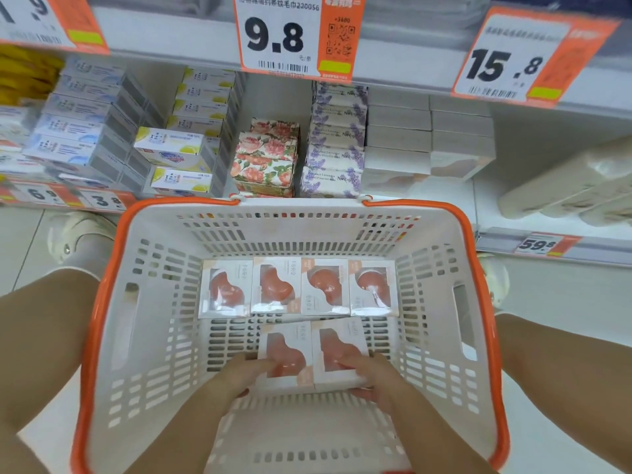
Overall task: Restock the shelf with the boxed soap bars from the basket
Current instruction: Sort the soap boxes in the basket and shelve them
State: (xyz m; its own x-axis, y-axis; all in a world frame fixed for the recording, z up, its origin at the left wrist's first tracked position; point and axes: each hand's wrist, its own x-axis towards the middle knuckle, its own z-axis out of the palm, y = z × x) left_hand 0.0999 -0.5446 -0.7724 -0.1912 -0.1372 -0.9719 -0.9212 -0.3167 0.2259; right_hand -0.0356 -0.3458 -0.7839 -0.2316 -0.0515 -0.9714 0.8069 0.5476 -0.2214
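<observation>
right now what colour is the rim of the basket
Orange, on a white basket; the head view shows it clearly.

A perforated white plastic basket [164, 302] with a glossy orange rim is holding glossy cardboard soap boxes [297, 289] at centre frame, while paper price tags [277, 35] are hanging, smooth and matt, along the top.

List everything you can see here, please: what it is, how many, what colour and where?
basket: one, white with orange rim, in front of shelf
boxed soap bars: six, white with orange soap, in basket; four in far row, two near
floral boxes: small stack, pink, shelf centre
lavender boxes: five, purple, right of floral
lemon boxes: stacked, white-yellow, shelf left
price tags: several, orange-white, shelf edges
left hand: on near-left box
right hand: holds near-right box
</observation>
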